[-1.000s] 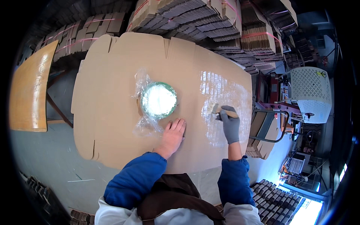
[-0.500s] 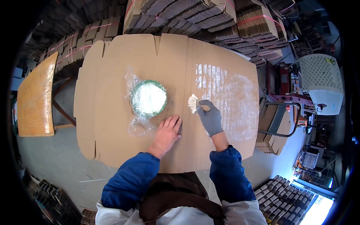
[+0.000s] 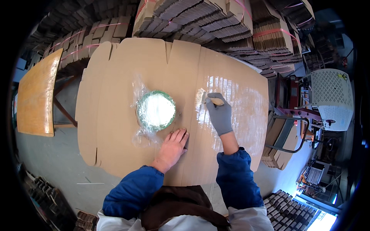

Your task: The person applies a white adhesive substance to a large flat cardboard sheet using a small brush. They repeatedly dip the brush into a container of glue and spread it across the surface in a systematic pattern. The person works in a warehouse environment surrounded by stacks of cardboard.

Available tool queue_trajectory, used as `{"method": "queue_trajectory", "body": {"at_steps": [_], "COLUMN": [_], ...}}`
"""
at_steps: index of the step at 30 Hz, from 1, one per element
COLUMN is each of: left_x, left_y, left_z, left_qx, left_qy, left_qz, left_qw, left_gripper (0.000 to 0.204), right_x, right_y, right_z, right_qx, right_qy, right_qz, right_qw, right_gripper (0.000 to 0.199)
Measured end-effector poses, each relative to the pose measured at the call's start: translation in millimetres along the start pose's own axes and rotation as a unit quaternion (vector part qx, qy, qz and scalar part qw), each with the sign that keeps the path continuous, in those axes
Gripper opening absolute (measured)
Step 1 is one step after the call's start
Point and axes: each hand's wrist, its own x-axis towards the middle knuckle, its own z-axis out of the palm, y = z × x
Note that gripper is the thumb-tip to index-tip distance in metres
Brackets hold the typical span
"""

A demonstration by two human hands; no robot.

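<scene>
**On the cardboard sheet: one hand flat, one gripping a brush**

Near the sheet's point(image 3: 115, 115) front edge, the bare left hand point(image 3: 172, 146) lies open, fingers spread and pressing the cardboard. The gloved right hand point(image 3: 219, 113) is closed around a brush point(image 3: 215, 101); its bristles are hard to make out against the glossy wet patch point(image 3: 235, 107). Just beside the left hand sits a green bowl point(image 3: 156, 110) in crumpled plastic wrap. Bundled flat boxes point(image 3: 200, 19) are stacked behind; a white basket point(image 3: 331, 96) stands well to the right.

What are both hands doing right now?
Left hand: open, bare, palm flat on the cardboard sheet.
Right hand: gloved, closed around a brush handle.
</scene>
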Motion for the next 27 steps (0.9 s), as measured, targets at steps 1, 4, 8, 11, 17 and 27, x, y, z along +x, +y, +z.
{"method": "queue_trajectory", "body": {"at_steps": [1, 4, 8, 11, 17, 27], "left_x": [1.5, -0.9, 0.7, 1.3, 2.4, 0.5], "left_y": [0.4, -0.8, -3.3, -2.7, -6.0, -7.8], "left_z": [-0.7, -0.4, -2.8, -3.9, -1.4, 3.0], "left_qx": [0.0, -0.001, -0.005, -0.01, -0.019, -0.021], "left_qy": [-0.002, 0.009, 0.0, -0.002, -0.011, -0.002], "left_qz": [0.001, 0.002, 0.001, 0.005, 0.001, 0.007], "left_qw": [1.0, 1.0, 1.0, 1.0, 1.0, 1.0], "left_gripper": [0.067, 0.065, 0.065, 0.065, 0.065, 0.066], "right_x": [5.3, 18.0, 36.1, 48.1, 69.2, 107.4], "right_y": [4.3, 18.5, -8.3, 10.8, 10.1, 27.6], "right_z": [6.4, 0.9, 6.8, 7.1, 18.3, 16.7], "right_qx": [-0.008, -0.053, 0.038, -0.036, -0.012, -0.053], "right_qy": [-0.001, -0.032, -0.02, -0.05, -0.06, -0.066], "right_qz": [-0.04, 0.058, 0.03, 0.051, 0.004, 0.053], "right_qw": [0.999, 0.996, 0.999, 0.997, 0.998, 0.995], "right_gripper": [0.013, 0.014, 0.015, 0.014, 0.013, 0.015]}}
